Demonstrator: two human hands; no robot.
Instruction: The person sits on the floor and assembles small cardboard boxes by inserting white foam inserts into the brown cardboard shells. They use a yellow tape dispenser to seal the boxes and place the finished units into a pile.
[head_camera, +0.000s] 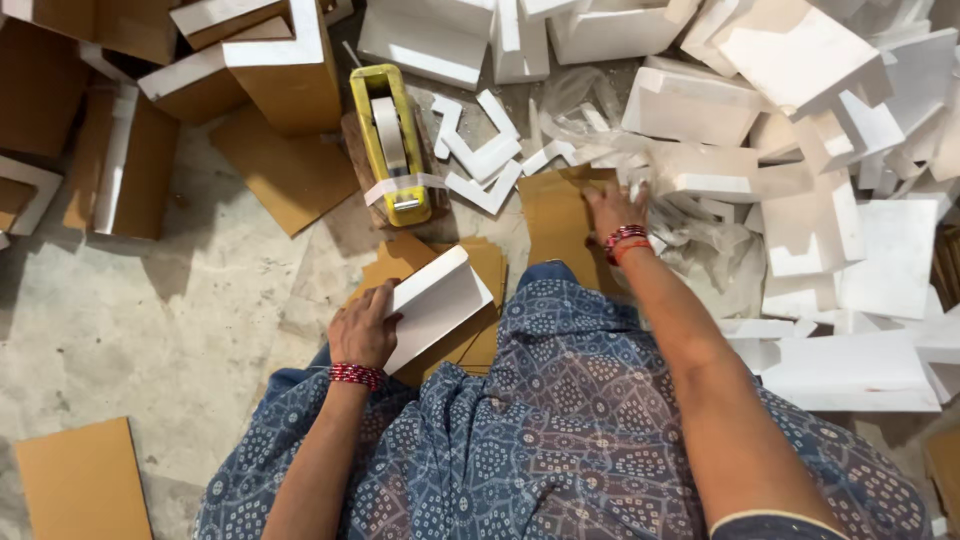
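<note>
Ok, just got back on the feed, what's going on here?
A person sits on the floor amid foam and cardboard pieces. The left hand holds a white foam corner piece over a stack of brown cardboard sheets. The right hand reaches out onto another cardboard sheet beside the foam pile. A yellow tape dispenser stands ahead.

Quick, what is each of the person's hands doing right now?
Left hand: closed on a white foam corner piece.
Right hand: open, fingers spread on a white foam piece in the pile, not gripping.

Mottled grey floor (170, 330), perhaps stone, evenly lit.
</note>
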